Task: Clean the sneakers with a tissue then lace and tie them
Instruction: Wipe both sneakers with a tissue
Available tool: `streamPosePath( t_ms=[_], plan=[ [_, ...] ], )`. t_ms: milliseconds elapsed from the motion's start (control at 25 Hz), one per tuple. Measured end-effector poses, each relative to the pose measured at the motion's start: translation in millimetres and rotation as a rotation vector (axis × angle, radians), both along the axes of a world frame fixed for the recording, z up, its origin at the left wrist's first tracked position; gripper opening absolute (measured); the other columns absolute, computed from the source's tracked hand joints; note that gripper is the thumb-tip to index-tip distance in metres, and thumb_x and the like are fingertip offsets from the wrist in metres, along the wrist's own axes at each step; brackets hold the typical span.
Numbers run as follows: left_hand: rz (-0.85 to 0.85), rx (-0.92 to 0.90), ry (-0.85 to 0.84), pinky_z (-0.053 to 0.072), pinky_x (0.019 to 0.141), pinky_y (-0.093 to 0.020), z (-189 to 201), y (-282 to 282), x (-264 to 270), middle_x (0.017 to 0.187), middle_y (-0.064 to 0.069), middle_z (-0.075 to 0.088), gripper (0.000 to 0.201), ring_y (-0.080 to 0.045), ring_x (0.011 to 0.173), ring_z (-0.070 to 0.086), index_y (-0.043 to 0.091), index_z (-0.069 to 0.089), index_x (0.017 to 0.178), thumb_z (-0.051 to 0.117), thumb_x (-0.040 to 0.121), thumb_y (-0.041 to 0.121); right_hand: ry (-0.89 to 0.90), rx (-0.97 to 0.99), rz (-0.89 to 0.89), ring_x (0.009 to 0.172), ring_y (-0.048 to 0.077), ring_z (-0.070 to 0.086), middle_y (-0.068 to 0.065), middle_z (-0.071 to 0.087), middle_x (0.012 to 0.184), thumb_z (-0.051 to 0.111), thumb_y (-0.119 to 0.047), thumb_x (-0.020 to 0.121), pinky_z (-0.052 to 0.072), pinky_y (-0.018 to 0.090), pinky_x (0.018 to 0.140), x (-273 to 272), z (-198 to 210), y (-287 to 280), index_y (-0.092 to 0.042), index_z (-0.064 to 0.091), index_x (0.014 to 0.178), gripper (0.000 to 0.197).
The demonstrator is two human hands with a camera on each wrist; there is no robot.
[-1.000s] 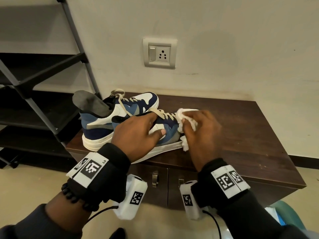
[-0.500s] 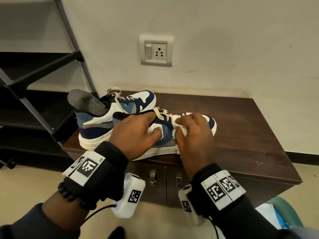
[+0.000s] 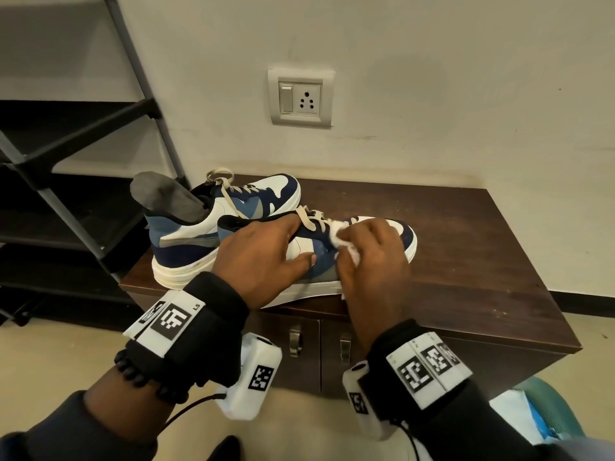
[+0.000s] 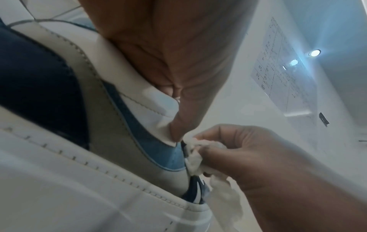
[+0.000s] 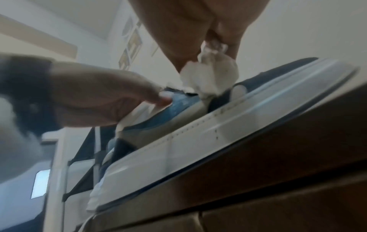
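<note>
Two navy, blue and white sneakers stand on a dark wooden cabinet [image 3: 466,261]. My left hand [image 3: 266,254] grips the near sneaker [image 3: 404,239] over its collar, thumb on the white side panel, and the shoe is tilted with its sole [image 5: 198,138] at the cabinet's front edge. My right hand [image 3: 369,251] pinches a crumpled white tissue [image 3: 339,236] against the blue side below the beige laces. The wrist views show the tissue [image 4: 195,157] [image 5: 210,76] touching the shoe next to my left thumb. Behind stands the far sneaker [image 3: 256,201], a grey insole [image 3: 166,201] sticking out of its heel.
A black metal rack [image 3: 66,154] stands left of the cabinet. A wall socket [image 3: 301,98] sits above the shoes. Two door handles [image 3: 294,339] show on the cabinet front. A teal object [image 3: 545,410] lies on the floor at bottom right.
My right hand has slid the tissue back from the near sneaker's toe toward the laces, uncovering the toe. My left hand keeps its grip on the shoe.
</note>
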State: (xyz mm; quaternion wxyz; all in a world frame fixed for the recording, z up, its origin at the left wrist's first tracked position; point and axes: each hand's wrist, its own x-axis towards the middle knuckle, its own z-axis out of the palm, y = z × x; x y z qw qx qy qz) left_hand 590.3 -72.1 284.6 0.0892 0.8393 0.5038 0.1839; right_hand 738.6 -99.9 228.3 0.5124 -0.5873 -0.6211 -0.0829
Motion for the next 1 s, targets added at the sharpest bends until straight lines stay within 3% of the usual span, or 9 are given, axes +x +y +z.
streamPosePath(
  t_ms=[80,160,280,400,520,680,800,880,1000],
  plan=[
    [-0.010,-0.001,0.012,0.036,0.070,-0.027,0,1,-1,0.100,0.012,0.063,0.023,-0.013,0.092,0.056,0.027,0.052,0.107,0.055,0.090,0.042,0.059,0.002,0.008,0.090,0.016,0.055,0.004,0.060,0.099,0.067,0.000,0.080,0.050,0.029,0.072,7,0,3,-0.010,0.066,0.097,0.020],
    [-0.008,-0.018,0.041,0.036,0.071,-0.028,-1,3,0,0.103,0.009,0.064,0.024,-0.015,0.094,0.056,0.026,0.051,0.111,0.052,0.092,0.042,-0.007,-0.037,0.051,0.087,0.016,0.056,0.004,0.062,0.095,0.070,0.000,0.077,0.044,0.021,0.070,-1,-7,-7,-0.010,0.067,0.095,0.021],
    [0.018,-0.016,0.073,0.031,0.064,-0.028,-1,4,2,0.085,0.009,0.058,0.018,-0.014,0.081,0.049,0.026,0.046,0.099,0.051,0.094,0.042,-0.185,-0.145,0.133,0.082,0.018,0.059,0.004,0.064,0.090,0.071,-0.005,0.073,0.050,0.024,0.065,-21,-33,-32,-0.010,0.068,0.091,0.019],
    [0.015,-0.008,0.077,0.026,0.059,-0.029,2,3,3,0.072,0.010,0.046,0.023,-0.014,0.074,0.044,0.027,0.035,0.086,0.052,0.093,0.042,-0.122,-0.073,0.225,0.087,0.016,0.057,0.003,0.062,0.095,0.063,-0.009,0.081,0.051,0.025,0.072,-12,-30,-34,-0.011,0.066,0.095,0.015],
    [0.005,-0.025,0.103,0.036,0.068,-0.030,1,4,1,0.092,0.009,0.057,0.019,-0.015,0.086,0.051,0.024,0.042,0.097,0.051,0.094,0.040,-0.075,-0.020,0.117,0.088,0.016,0.055,0.005,0.061,0.097,0.067,-0.002,0.080,0.044,0.020,0.073,-9,-22,-26,-0.009,0.066,0.099,0.021],
    [-0.025,-0.016,0.118,0.038,0.075,-0.029,-2,6,0,0.116,0.004,0.062,0.029,-0.020,0.104,0.056,0.021,0.047,0.118,0.050,0.095,0.038,-0.252,-0.082,0.159,0.080,0.024,0.060,0.009,0.064,0.091,0.073,-0.001,0.074,0.052,0.029,0.064,-11,-34,-31,-0.005,0.068,0.094,0.022],
    [-0.039,-0.023,0.106,0.045,0.080,-0.034,-2,9,-1,0.112,0.002,0.064,0.028,-0.022,0.101,0.058,0.020,0.049,0.115,0.051,0.094,0.039,-0.255,-0.059,0.210,0.081,0.022,0.057,0.008,0.063,0.091,0.067,-0.006,0.081,0.050,0.028,0.062,-4,-30,-29,-0.007,0.067,0.092,0.012],
    [-0.027,-0.028,0.110,0.046,0.081,-0.037,-3,9,-1,0.110,0.002,0.065,0.028,-0.023,0.100,0.058,0.021,0.049,0.115,0.051,0.094,0.040,-0.349,-0.137,0.216,0.084,0.019,0.056,0.006,0.061,0.094,0.073,-0.009,0.077,0.048,0.024,0.060,-10,-37,-33,-0.009,0.067,0.094,0.017],
    [-0.002,0.008,0.110,0.038,0.068,-0.032,-3,7,1,0.087,0.007,0.058,0.020,-0.022,0.090,0.057,0.024,0.045,0.096,0.053,0.091,0.041,-0.396,-0.173,0.270,0.083,0.019,0.056,0.005,0.060,0.092,0.076,-0.007,0.074,0.051,0.029,0.056,-17,-41,-39,-0.010,0.067,0.092,0.021]
  ],
)
